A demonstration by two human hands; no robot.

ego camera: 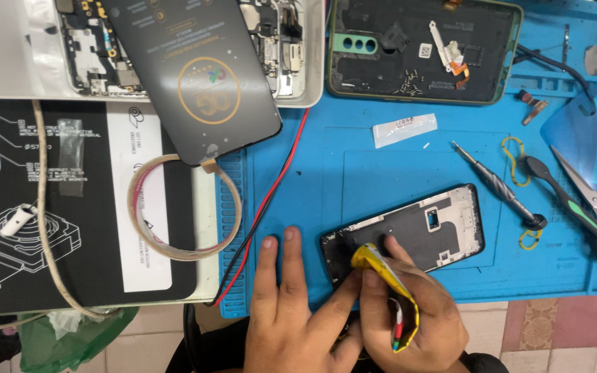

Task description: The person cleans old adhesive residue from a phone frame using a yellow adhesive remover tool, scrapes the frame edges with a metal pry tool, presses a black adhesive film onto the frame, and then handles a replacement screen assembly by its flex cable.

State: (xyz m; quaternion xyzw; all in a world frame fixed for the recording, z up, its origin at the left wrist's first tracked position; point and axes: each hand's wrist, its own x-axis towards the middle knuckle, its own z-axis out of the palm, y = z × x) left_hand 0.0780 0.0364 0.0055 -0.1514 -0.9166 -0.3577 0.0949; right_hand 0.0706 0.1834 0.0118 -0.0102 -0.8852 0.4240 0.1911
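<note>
Pressing a crumpled yellow cloth point(370, 257) onto the near corner of the black phone frame point(409, 231), the right hand point(409, 318) has its fingers clenched around the wad, with red and green bits trailing below the grip. The left hand point(291, 311) lies flat on the blue mat point(354, 173), fingers released and spread, its thumb reaching to the frame's left end as a brace. The frame sits tilted on the mat near the front edge of the worktop, inner side up, bare plastic showing at its right end. This looks like a wiping pass along the frame's edge, so the next stroke calls for steady pressure and a firm brace, or the light frame may skid. A screwdriver point(495, 185) lies just right of the frame, scissors point(589, 197) further right, and a tape ring point(184, 207) rests well to the left under a dark phone screen point(195, 76).
</note>
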